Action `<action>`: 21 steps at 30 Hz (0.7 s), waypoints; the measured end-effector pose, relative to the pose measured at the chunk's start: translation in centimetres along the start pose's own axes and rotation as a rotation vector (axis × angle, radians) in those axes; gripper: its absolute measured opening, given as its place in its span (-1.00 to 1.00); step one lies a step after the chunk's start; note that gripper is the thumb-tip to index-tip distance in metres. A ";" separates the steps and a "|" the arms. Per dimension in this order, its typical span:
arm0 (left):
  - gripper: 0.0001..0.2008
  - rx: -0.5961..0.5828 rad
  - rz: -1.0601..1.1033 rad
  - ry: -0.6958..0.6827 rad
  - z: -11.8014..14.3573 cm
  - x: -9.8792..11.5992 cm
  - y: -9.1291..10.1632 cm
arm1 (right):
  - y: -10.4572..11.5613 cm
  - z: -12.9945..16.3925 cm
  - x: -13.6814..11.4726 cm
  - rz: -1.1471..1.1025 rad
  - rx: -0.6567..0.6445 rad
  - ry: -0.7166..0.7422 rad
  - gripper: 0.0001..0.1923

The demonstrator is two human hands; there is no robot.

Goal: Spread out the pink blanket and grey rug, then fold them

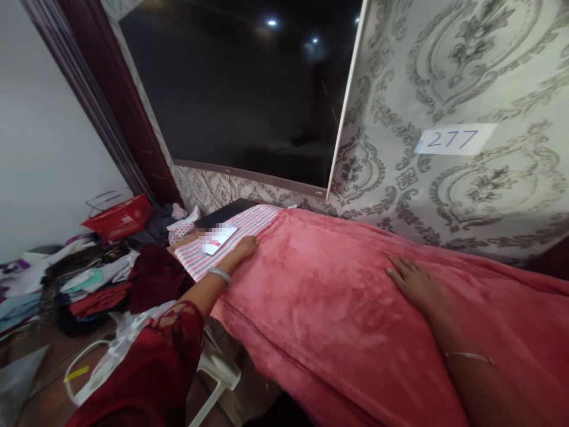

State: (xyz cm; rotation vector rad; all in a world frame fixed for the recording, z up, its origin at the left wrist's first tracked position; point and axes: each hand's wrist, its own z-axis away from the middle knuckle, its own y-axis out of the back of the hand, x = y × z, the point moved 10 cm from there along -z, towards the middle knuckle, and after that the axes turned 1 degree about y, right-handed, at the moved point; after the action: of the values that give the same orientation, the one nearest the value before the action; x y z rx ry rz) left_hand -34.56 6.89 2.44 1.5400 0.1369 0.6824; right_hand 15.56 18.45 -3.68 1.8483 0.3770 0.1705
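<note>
A plush pink-red blanket point(320, 296) lies spread over a long surface, with faint creases and darker patches in its pile. At its left end, near the border with a striped cloth point(262, 214), my left hand point(246, 247) is closed, fingers curled at the blanket's edge; the fingertips are partly hidden. My right hand point(411, 281) rests flat on the blanket farther right, fingers stretched out and holding nothing. A phone with a lit screen point(221, 239) lies on the striped cloth beside my left hand.
A large dark television point(249, 89) hangs on the patterned wall behind. Clothes lie piled on the left point(98, 284), with a red bag point(122, 216) above them. A white plastic chair point(220, 367) stands under the blanket's near edge. A paper marked 277 point(456, 139) sticks to the wall.
</note>
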 end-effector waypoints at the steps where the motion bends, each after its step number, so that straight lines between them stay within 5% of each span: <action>1: -0.63 -0.006 -0.021 0.010 0.0 0.3 0.0 | 0.1 0.0 -0.1 0.001 0.006 0.006 -0.33; 11: -0.63 0.167 -0.103 0.012 2.5 0.4 -0.8 | 0.8 0.1 -0.7 0.012 -0.010 -0.010 -0.40; 21: -0.67 0.145 -0.055 0.016 2.2 0.0 0.1 | 0.9 -0.1 -0.9 0.020 -0.039 -0.017 -0.40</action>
State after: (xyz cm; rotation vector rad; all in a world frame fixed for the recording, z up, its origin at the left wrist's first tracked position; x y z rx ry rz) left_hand -33.46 4.97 2.70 1.6632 0.2449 0.6528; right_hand 14.83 17.99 -2.76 1.8147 0.3419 0.1747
